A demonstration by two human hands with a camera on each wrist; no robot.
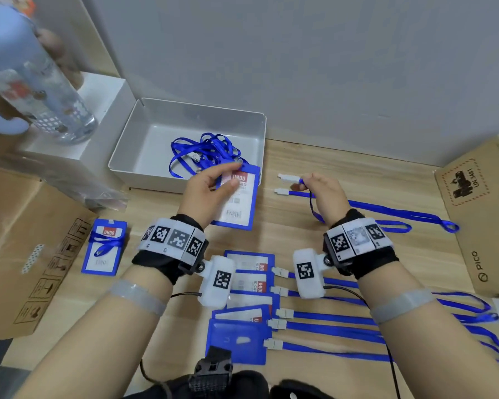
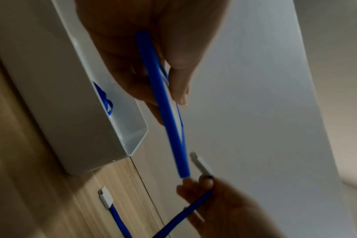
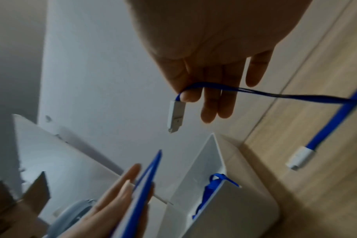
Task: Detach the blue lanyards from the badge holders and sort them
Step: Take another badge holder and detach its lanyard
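Two parts in hand: your left hand point(image 1: 211, 187) holds a blue-framed clear plastic badge holder point(image 1: 236, 201) with a red-headed card inside, and your right hand point(image 1: 321, 194) holds a flat blue fabric lanyard point(image 1: 313, 210) with a pale grey plastic clip point(image 1: 288, 177) at its end.
Step in hand: the clip hangs free of the holder, so you appear to be between detaching and sorting.
Left fingers: your thumb and fingers point(image 2: 178, 83) clamp the holder by its edge; it is raised over the near right corner of the shallow grey plastic tray point(image 1: 127, 156).
Right fingers: your thumb and forefinger pinch the strap just behind the clip while the other fingers point(image 3: 218, 103) hang straight; the strap trails back toward your wrist.
Already sorted: several blue lanyards point(image 1: 205, 152) lie tangled in the tray, one more blue lanyard point(image 1: 366, 208) lies stretched on the wooden surface point(image 1: 343, 168), and another blue badge holder point(image 1: 104, 246) wrapped in its strap sits to your left.
Left to do: five holders point(image 1: 242, 309) with straps attached are stacked near your wrists.
Next move: probably place the strap with its fellows and the holder apart; which pile takes each is your call.
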